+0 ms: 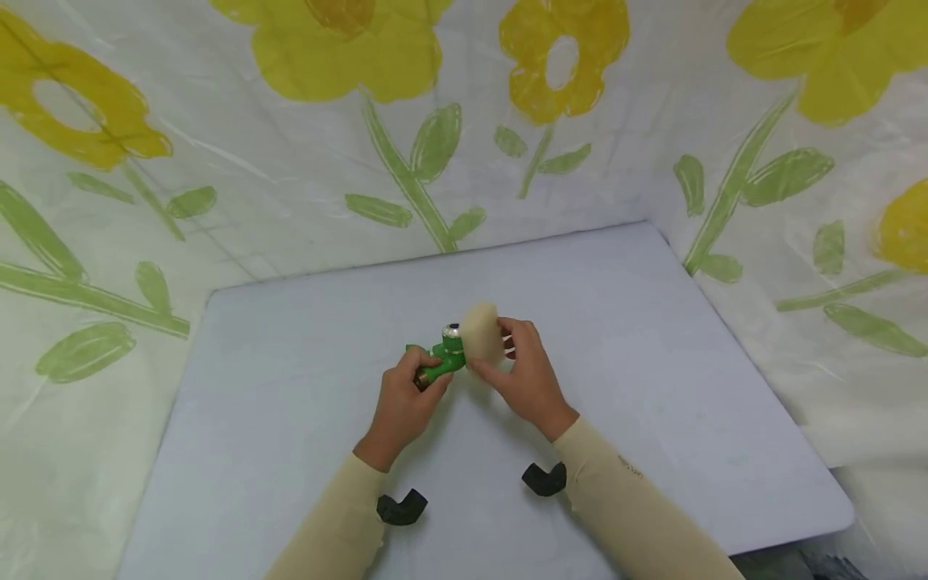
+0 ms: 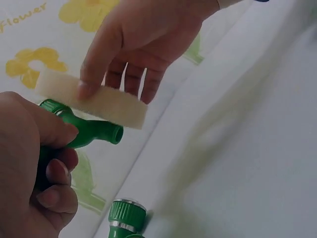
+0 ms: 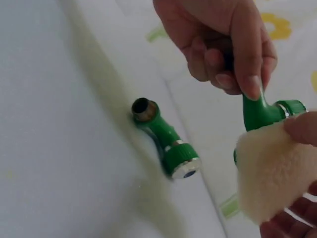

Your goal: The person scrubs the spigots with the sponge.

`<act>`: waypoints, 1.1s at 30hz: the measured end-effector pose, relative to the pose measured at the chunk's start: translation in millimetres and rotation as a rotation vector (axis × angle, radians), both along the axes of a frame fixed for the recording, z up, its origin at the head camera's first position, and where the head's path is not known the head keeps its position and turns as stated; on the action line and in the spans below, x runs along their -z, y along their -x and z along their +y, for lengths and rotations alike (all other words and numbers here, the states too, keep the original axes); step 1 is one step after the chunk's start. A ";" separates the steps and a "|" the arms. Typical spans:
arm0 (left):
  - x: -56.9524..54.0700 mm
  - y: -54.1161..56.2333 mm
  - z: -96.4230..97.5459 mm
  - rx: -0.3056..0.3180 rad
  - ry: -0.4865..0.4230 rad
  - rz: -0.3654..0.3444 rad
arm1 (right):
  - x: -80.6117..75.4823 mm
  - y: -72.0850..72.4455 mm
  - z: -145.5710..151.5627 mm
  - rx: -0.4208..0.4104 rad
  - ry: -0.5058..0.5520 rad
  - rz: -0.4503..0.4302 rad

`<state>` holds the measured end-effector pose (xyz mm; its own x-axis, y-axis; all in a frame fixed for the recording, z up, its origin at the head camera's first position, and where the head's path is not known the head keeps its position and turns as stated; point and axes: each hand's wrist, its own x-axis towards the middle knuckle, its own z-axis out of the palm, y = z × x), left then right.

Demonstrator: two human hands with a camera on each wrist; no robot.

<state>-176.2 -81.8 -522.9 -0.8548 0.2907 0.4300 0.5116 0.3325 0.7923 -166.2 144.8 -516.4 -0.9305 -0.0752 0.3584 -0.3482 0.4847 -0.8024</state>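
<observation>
In the head view my left hand (image 1: 406,403) grips a green plastic tap (image 1: 449,358) with a round, silver-rimmed knob, above the table. My right hand (image 1: 529,379) holds a cream sponge (image 1: 482,334) between thumb and fingers, right at the knob side of that tap. Seen from the left wrist, the sponge (image 2: 99,99) overlaps the tap's body (image 2: 84,130), and its spout opening points away from the left hand (image 2: 29,163). A second green tap (image 3: 166,139) lies on the table, its brass-coloured threaded end showing in the right wrist view.
The pale table (image 1: 290,451) fills the middle of the head view. White sheeting painted with yellow flowers (image 1: 565,60) hangs along its back and sides. Black curved pieces (image 1: 402,509) sit at each forearm, by the beige sleeves (image 1: 623,483).
</observation>
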 end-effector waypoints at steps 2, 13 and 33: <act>-0.8 0.4 -1.8 0.005 0.003 -0.019 | -0.8 0.0 2.7 -0.039 -0.007 -0.010; -5.3 1.6 -9.2 0.080 -0.086 -0.178 | -7.9 3.3 19.5 -0.170 0.054 -0.002; 0.3 3.2 -14.3 0.134 -0.053 -0.064 | -29.5 -4.9 31.0 -0.332 0.321 -0.375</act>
<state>-179.4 -96.0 -523.2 -0.8361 0.3821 0.3936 0.4964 0.2214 0.8394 -161.2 175.8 -487.0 -0.9432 -0.3263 0.0626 -0.1041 0.1110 -0.9884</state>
